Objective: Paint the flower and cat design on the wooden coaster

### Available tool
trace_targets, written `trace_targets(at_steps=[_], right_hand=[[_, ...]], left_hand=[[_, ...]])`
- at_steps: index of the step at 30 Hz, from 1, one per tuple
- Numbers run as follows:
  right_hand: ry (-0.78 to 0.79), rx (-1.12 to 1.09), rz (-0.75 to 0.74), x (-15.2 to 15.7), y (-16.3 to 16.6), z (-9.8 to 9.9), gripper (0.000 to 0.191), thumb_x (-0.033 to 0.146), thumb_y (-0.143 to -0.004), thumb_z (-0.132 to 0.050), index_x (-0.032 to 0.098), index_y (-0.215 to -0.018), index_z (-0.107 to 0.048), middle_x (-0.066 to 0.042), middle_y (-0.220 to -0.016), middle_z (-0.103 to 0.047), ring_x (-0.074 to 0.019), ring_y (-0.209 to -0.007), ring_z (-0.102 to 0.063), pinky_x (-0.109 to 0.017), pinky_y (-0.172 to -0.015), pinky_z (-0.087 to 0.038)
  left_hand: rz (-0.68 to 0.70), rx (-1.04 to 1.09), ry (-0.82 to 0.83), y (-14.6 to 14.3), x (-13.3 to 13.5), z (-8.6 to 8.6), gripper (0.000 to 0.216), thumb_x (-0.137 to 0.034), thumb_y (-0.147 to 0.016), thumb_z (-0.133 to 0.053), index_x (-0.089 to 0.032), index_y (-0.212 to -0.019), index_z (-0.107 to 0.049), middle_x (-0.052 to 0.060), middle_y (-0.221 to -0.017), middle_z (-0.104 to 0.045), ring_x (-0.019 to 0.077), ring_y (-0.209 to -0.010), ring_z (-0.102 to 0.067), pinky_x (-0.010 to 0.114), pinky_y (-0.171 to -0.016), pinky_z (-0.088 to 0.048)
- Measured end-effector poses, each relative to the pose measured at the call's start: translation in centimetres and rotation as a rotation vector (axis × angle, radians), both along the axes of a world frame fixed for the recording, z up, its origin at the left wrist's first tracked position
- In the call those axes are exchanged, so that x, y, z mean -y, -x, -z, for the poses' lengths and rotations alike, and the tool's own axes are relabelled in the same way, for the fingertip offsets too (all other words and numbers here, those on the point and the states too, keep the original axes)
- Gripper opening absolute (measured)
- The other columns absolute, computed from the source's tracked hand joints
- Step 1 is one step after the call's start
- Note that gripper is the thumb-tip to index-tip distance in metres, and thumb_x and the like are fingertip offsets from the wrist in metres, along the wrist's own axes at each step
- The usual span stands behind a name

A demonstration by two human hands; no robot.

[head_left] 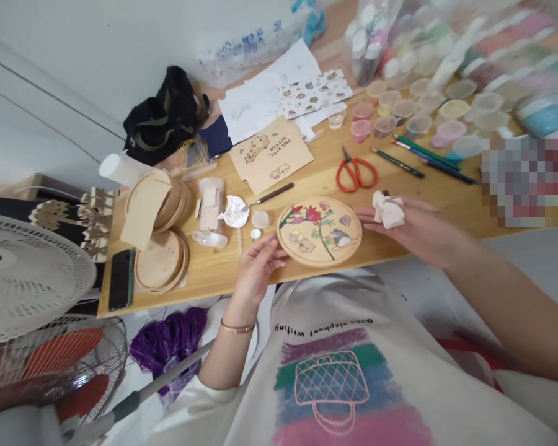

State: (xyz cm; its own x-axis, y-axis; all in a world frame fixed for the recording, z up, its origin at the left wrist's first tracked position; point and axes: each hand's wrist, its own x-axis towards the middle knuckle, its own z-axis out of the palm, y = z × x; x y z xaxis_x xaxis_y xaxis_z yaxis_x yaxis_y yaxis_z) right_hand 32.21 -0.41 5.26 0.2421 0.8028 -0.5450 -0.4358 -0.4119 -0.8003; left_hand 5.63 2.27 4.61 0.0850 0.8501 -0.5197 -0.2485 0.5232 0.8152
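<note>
A round wooden disc painted with red flowers and small animals lies near the front edge of the wooden table. My left hand rests at the disc's left rim, fingertips touching it. My right hand sits just right of the disc and holds a crumpled white tissue.
Red scissors, pencils and brushes, several paint cups, a palette knife by white paste, stacked blank wooden discs, a black phone and printed sheets cover the table. Two fans stand at the left.
</note>
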Motion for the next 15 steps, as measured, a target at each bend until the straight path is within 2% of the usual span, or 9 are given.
trace_targets(at_steps=[3, 5, 11, 13, 15], right_hand=[[-0.049, -0.017, -0.035, 0.4, -0.3, 0.9, 0.008, 0.023, -0.086, -0.060, 0.020, -0.082, -0.066, -0.006, -0.094, -0.076, -0.0174, -0.097, -0.072, -0.041, -0.104, -0.054], [-0.081, -0.015, -0.042, 0.6, -0.3, 1.6, 0.008, 0.027, -0.084, -0.063, 0.021, -0.084, -0.067, -0.005, -0.095, -0.076, -0.0176, -0.099, -0.071, -0.041, -0.103, -0.055], [-0.212, 0.031, -0.036, 0.7, -0.3, 1.9, 0.014, 0.037, -0.082, -0.062, 0.024, -0.086, -0.063, -0.004, -0.098, -0.075, -0.0187, -0.100, -0.071, -0.041, -0.100, -0.056], [-0.276, 0.141, -0.047, 0.7, -0.5, 1.6, 0.019, 0.041, -0.083, -0.056, 0.024, -0.088, -0.061, -0.005, -0.098, -0.075, -0.0201, -0.098, -0.071, -0.042, -0.093, -0.058], [-0.341, 0.303, -0.040, 0.6, -0.7, 1.5, 0.025, 0.046, -0.084, -0.049, 0.023, -0.087, -0.060, -0.007, -0.094, -0.073, -0.0204, -0.089, -0.071, -0.039, -0.081, -0.059]], left_hand=[[0.121, 0.027, 0.035, -0.4, -0.7, 0.0, 0.028, -0.030, -0.059, -0.092, -0.015, -0.074, -0.074, 0.000, -0.063, -0.073, 0.0074, -0.055, -0.066, 0.012, -0.047, -0.048], [0.178, 0.032, 0.050, -0.6, -0.8, 0.0, 0.030, -0.031, -0.056, -0.094, -0.014, -0.067, -0.072, 0.000, -0.060, -0.071, 0.0067, -0.051, -0.063, 0.013, -0.045, -0.047], [0.202, 0.016, 0.006, -0.4, 0.6, -0.1, 0.038, -0.034, -0.052, -0.096, -0.016, -0.077, -0.073, -0.001, -0.067, -0.073, 0.0100, -0.059, -0.068, 0.020, -0.060, -0.059], [0.186, 0.019, -0.042, 0.1, 1.1, -0.2, 0.038, -0.036, -0.056, -0.094, -0.017, -0.081, -0.073, 0.000, -0.073, -0.076, 0.0110, -0.064, -0.070, 0.020, -0.062, -0.059], [0.160, 0.027, -0.105, 0.7, 1.6, -0.6, 0.039, -0.037, -0.057, -0.093, -0.017, -0.085, -0.074, 0.002, -0.080, -0.078, 0.0124, -0.068, -0.071, 0.021, -0.063, -0.058]])
